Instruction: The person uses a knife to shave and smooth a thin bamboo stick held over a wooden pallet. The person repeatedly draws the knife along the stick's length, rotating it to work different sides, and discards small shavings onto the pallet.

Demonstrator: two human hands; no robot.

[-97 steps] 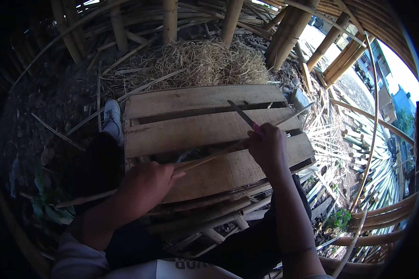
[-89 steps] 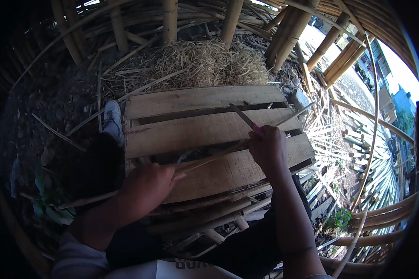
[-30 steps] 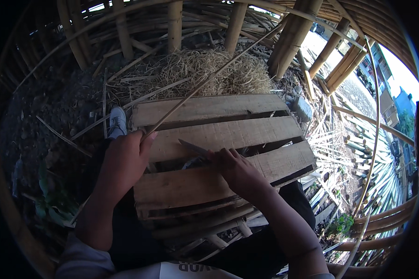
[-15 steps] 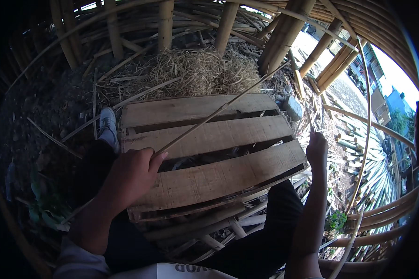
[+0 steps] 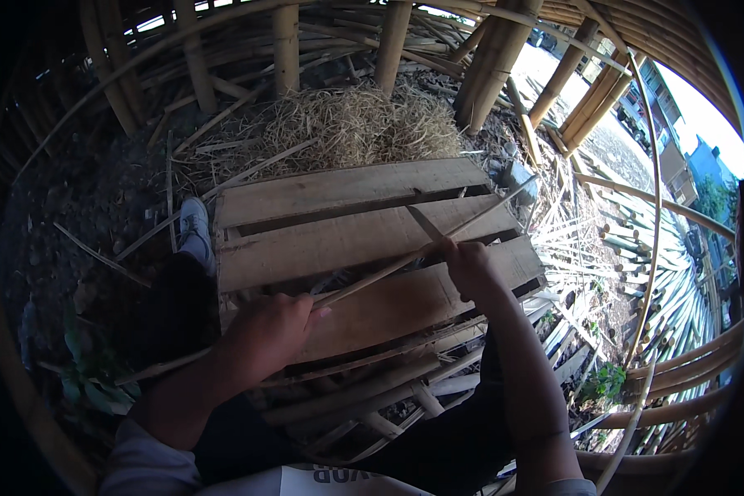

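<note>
Gripping a thin bamboo strip [image 5: 380, 273] w/ my L hand [image 5: 269, 335], approx 8 o'clock in the head view: fingers curled tight round it, thumb lying along it twd 2. Strip runs slantwise b/w 8 and 2 o'clock, above the slatted wooden platform [image 5: 322, 240] mid-view; its far end overlaps a grey block [image 5: 527, 194] at 2, its near end shows again farther out at 8. My R hand [image 5: 475, 271], b/w 3 and 4 o'clock, is closed round a knife [image 5: 426, 223]; handle mostly hidden, blade pointing twd 11, right by the strip. Can't tell if the edge touches it, or if my R fingers do.

Round abt: straw heap [image 5: 364, 124] at 12, just past the platform, w/ upright bamboo posts [image 5: 287, 54] behind, 11 to 1. My pale shoe [image 5: 193, 223] at 9, just beside the platform. Dim leafy plant [image 5: 95, 388] at 8; smaller bright green plant [image 5: 608, 382] at 4. Sunlit cut poles [image 5: 678, 306] piled at 3 to 4, w/ loose pale shavings [image 5: 558, 248] b/w them & the platform.
</note>
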